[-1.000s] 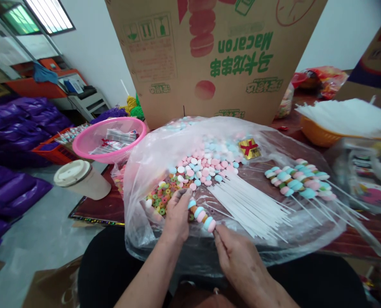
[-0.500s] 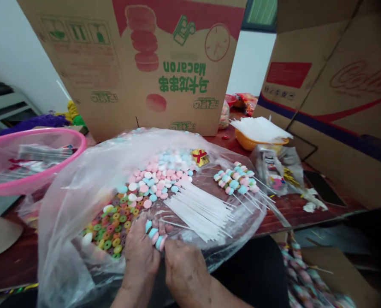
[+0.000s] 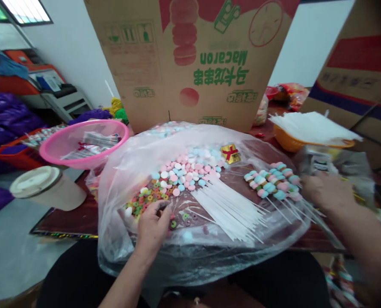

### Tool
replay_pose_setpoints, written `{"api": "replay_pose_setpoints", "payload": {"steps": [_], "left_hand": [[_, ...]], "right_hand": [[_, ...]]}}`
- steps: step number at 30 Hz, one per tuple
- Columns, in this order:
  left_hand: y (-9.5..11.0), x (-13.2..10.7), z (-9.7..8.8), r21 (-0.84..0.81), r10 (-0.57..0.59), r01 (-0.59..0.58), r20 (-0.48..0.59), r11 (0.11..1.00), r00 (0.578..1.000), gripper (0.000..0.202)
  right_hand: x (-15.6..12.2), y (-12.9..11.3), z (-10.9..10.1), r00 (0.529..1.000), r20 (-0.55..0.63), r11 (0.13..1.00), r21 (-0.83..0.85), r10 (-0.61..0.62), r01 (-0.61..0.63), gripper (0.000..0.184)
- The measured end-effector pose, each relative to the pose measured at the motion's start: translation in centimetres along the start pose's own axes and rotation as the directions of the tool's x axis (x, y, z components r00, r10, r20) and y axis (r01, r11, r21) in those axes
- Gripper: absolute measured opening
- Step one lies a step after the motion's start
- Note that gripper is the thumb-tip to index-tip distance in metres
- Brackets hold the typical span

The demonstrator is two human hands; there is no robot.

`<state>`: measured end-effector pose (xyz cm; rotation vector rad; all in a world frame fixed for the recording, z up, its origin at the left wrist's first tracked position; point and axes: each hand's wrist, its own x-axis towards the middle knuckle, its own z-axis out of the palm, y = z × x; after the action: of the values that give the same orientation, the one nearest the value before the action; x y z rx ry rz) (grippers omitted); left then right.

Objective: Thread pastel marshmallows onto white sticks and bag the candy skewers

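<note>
My left hand (image 3: 155, 224) is at the near edge of a heap of coloured ring candies (image 3: 142, 200), thumb and fingertips curled together. Whatever is between them is too small to make out. My right hand (image 3: 325, 192), blurred by motion, is beside a pile of candy skewers (image 3: 273, 182) and in front of a clear bag of packets (image 3: 318, 162); its fingers are unclear. Pink, blue and white candy discs (image 3: 185, 171) lie behind the rings. White sticks (image 3: 230, 209) are fanned between the hands. All this rests on a clear plastic sheet (image 3: 119, 239).
A Macaron cardboard box (image 3: 222, 102) stands at the back. On the left are a pink basket (image 3: 87, 160) with packets and a lidded paper cup (image 3: 65, 190). An orange basket (image 3: 293, 141) holds white sticks on the right. A gold packet (image 3: 230, 154) lies behind the discs.
Both hands were together at a candy skewer; neither visibly holds it now. My right hand has moved far right to the skewer pile, my left to the rings. The view has swung left.
</note>
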<state>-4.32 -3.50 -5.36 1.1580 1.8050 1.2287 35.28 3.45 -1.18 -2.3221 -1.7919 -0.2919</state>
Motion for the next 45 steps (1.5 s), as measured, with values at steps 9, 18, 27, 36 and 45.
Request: {"api": "replay_pose_setpoints", "payload": {"steps": [9,18,27,36,45], "left_hand": [[2.3,4.0,3.8,0.689,0.147,-0.294,0.265,0.662,0.953,0.016],[0.2,2.7,1.4,0.064,0.116,-0.13,0.188,0.99,0.975,0.009],[0.4,1.2,0.9,-0.17,0.055,-0.055,-0.003,0.984,0.998,0.021],[2.0,-2.4,2.7,0.008,0.531,-0.535,0.112,0.845,0.84,0.029],[2.8,-2.8,2.1,-0.428,0.08,0.055,0.291,0.902,0.953,0.025]], "right_hand": [[-12.1,-17.2,2.7,0.688,0.194,0.707,0.329,-0.699,0.626,0.016],[-7.3,-19.3,2.7,0.808,0.161,0.729,0.555,-0.566,0.401,0.014],[-6.3,-22.6,1.5,0.818,0.207,0.627,0.747,-0.536,0.222,0.025],[-12.5,-23.0,-0.6,0.783,0.532,-0.244,0.753,-0.322,-0.611,0.039],[-12.7,-21.3,-1.6,0.772,0.458,-0.17,0.802,-0.44,-0.573,0.032]]}}
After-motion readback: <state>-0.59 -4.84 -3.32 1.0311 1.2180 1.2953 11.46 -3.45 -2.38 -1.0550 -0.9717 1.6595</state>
